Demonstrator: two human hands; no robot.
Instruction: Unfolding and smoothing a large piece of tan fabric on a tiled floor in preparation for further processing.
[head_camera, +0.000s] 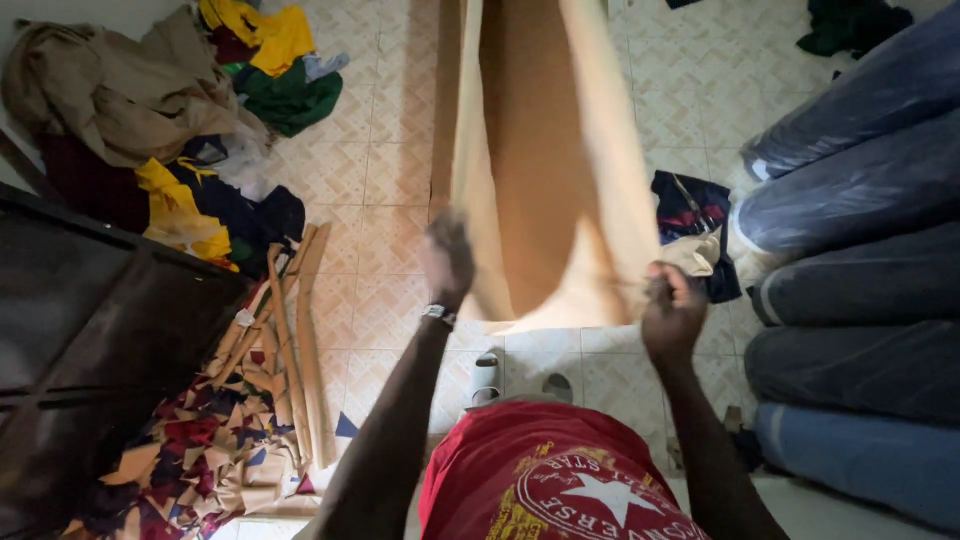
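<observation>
Pale patterned floor tiles (385, 170) carry everything in this room; closest to the camera a red shirt (545, 480) shows at the bottom edge, with grey sandals (487, 378) just beyond it. Both arms are raised; the left hand (448, 258) is blurred, so I cannot tell how far it is closed, though it meets the lower edge of a beige cloth (555, 170); the right hand (672, 310) is closed, pinching the same edge. This cloth hangs and folds freely, so it seems light, soft and limp; the hem corners look like the best places to grip. Left of the feet lie cloth scraps (205, 440) beside a dark table (90, 330); stacked denim rolls (855, 300) line the right edge; further, a clothes heap (170, 100) fills the far left corner; open floor remains mostly in the middle.
</observation>
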